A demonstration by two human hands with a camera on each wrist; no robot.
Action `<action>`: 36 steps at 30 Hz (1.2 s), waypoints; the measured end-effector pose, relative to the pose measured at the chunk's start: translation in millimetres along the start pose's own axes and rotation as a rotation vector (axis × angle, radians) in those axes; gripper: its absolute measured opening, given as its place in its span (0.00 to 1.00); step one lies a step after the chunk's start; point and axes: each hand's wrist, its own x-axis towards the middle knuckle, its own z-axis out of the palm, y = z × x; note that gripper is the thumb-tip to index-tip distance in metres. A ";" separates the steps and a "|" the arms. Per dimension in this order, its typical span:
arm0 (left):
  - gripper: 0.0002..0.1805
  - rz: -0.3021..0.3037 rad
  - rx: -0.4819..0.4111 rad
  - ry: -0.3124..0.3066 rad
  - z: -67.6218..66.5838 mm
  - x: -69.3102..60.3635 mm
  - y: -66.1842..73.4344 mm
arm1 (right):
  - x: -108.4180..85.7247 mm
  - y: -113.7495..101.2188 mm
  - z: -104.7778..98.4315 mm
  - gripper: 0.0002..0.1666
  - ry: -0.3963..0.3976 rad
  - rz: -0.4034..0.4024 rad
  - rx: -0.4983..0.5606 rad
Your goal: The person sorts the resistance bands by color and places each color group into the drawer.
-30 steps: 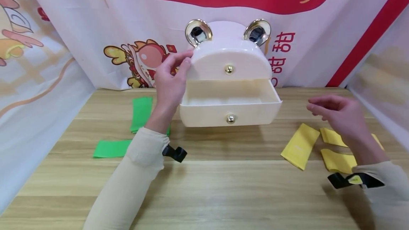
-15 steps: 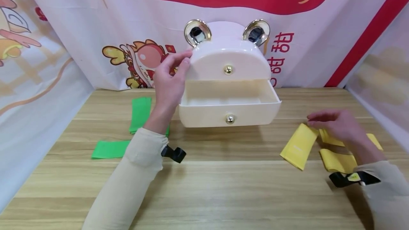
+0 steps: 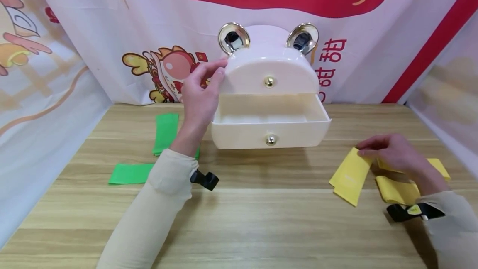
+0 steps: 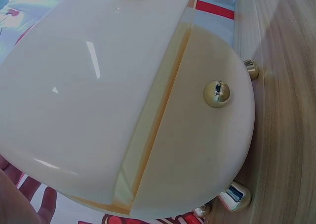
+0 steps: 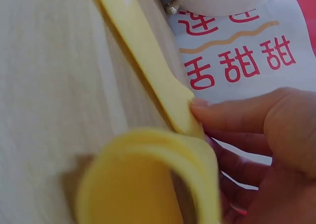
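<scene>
In the head view a white two-drawer box [image 3: 257, 63] stands at the back of the table. Its lower drawer [image 3: 242, 134] is pulled out, and no contents show inside. My left hand [image 3: 199, 94] rests with lightly bent fingers against the box's left side; the left wrist view shows fingertips [image 4: 47, 204] by its edge. At the right, my right hand [image 3: 397, 152] pinches the far end of a flat, folded yellow fabric strip [image 3: 351, 179] between thumb and fingers. The right wrist view shows the thumb on this strip [image 5: 148, 61], close to a curled yellow strip [image 5: 133, 194].
More yellow strips [image 3: 397, 190] lie under and beside my right forearm. Green folded strips [image 3: 130, 173] lie on the left, partly hidden by my left arm. Two gold-rimmed round eyes [image 3: 233, 38] top the box. A printed cloth [image 3: 168, 11] hangs behind the wooden table [image 3: 269, 227].
My right hand has come down onto the yellow strip and now pinches its end; the strip's layers have shifted slightly apart. My left hand has stayed against the box.
</scene>
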 end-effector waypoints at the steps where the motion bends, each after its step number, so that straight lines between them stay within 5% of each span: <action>1: 0.15 -0.003 -0.001 0.000 0.4 0.1 0.1 | -0.7 0.4 -1.0 0.33 -0.006 -0.013 -0.005; 17: 0.15 -0.006 -0.004 0.013 -0.7 1.1 1.6 | -1.0 -3.0 -5.9 0.34 0.026 -0.063 -0.035; 36: 0.14 0.002 -0.007 0.014 0.7 -0.4 1.5 | -18.5 -30.3 -11.3 0.20 0.374 -0.251 0.195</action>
